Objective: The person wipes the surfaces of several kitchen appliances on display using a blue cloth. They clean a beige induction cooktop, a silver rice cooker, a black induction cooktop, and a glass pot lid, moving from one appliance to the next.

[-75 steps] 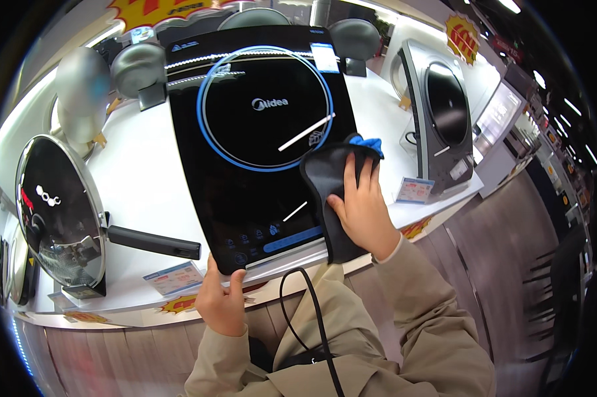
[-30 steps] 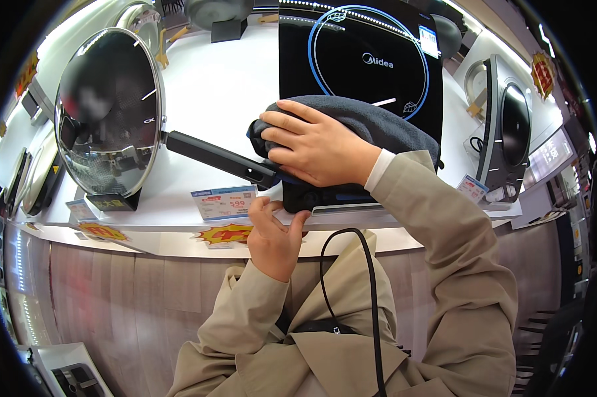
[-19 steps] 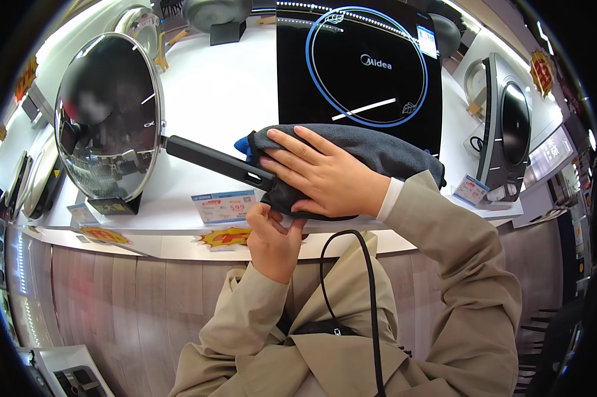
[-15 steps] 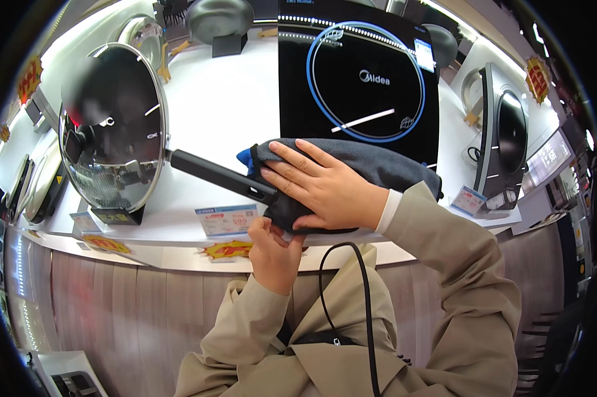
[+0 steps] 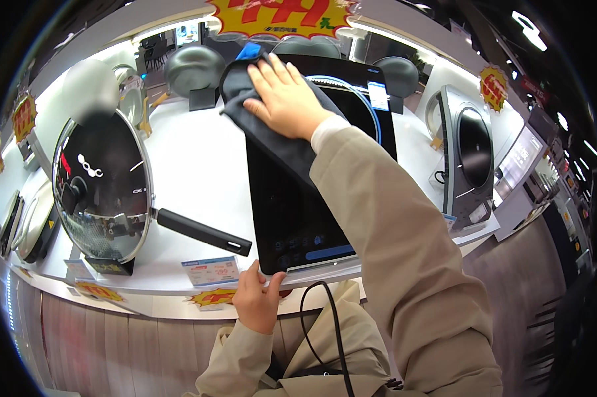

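Note:
My right hand (image 5: 285, 96) lies flat with fingers stretched on a dark grey cloth (image 5: 282, 149) with a blue corner. The cloth covers the far left part of a black glass induction cooktop (image 5: 292, 212), which lies flat on the white counter. At the cooktop's near left corner, my left hand (image 5: 256, 304) grips the edge, thumb along the front and fingers at the side. The cooktop's blue-ringed cooking zone (image 5: 358, 92) is partly hidden by the cloth and my right arm.
A glass-lidded pan (image 5: 106, 192) stands upright at left, its black handle (image 5: 202, 231) reaching toward the cooktop. Another cooktop (image 5: 467, 149) stands upright at right. Dark pans (image 5: 194, 69) line the back. A price card (image 5: 212, 271) sits at the counter's front edge (image 5: 159, 294).
My right hand has slid the cloth from the cooktop's near side to its far left, uncovering the near panel. My left hand stays by the near left corner. The view has tilted up.

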Demonstrator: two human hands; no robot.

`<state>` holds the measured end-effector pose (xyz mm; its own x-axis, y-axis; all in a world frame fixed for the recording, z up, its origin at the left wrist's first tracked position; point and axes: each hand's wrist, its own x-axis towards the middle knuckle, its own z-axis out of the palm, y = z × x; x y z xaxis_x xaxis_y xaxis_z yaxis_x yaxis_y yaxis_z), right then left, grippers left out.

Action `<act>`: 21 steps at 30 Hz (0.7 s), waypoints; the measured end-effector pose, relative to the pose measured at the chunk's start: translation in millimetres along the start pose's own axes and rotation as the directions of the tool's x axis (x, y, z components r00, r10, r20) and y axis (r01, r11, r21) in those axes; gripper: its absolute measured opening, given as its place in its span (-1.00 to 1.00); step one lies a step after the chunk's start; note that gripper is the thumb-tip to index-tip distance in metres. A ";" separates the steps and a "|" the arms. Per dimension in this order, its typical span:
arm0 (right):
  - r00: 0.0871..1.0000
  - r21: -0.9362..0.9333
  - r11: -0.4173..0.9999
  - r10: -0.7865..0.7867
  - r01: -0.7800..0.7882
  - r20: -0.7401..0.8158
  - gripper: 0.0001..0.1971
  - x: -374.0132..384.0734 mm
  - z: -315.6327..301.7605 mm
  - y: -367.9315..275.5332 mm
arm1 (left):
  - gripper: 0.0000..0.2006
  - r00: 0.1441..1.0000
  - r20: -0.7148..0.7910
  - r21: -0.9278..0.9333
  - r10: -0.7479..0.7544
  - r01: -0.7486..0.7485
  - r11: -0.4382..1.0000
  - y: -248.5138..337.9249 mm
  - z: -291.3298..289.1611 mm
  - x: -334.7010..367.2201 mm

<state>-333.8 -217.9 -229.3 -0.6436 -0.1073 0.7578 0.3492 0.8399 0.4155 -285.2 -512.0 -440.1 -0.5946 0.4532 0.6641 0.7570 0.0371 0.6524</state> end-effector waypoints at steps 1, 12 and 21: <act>0.997 -0.006 0.998 0.061 -0.061 0.037 -0.32 6.0 8.9 11.9 | -0.53 1.000 -0.005 0.018 0.021 -0.021 1.000 -3.4 -0.3 0.0; 0.622 -0.144 0.613 0.783 -0.777 -0.022 -0.19 -102.0 -27.1 124.9 | -0.59 1.000 -0.003 -0.005 0.030 -0.030 1.000 2.8 0.5 2.5; 0.483 0.066 0.480 0.859 -0.875 0.167 -0.45 -200.6 -84.2 56.2 | -0.56 0.993 0.003 0.064 0.118 -0.118 0.991 -0.8 4.5 1.5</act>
<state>-127.7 -194.0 -315.7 -0.1251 0.7588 0.6392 0.6858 0.5317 -0.4969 -285.5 -507.3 -441.3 -0.5002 0.4570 0.7355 0.8378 0.0405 0.5445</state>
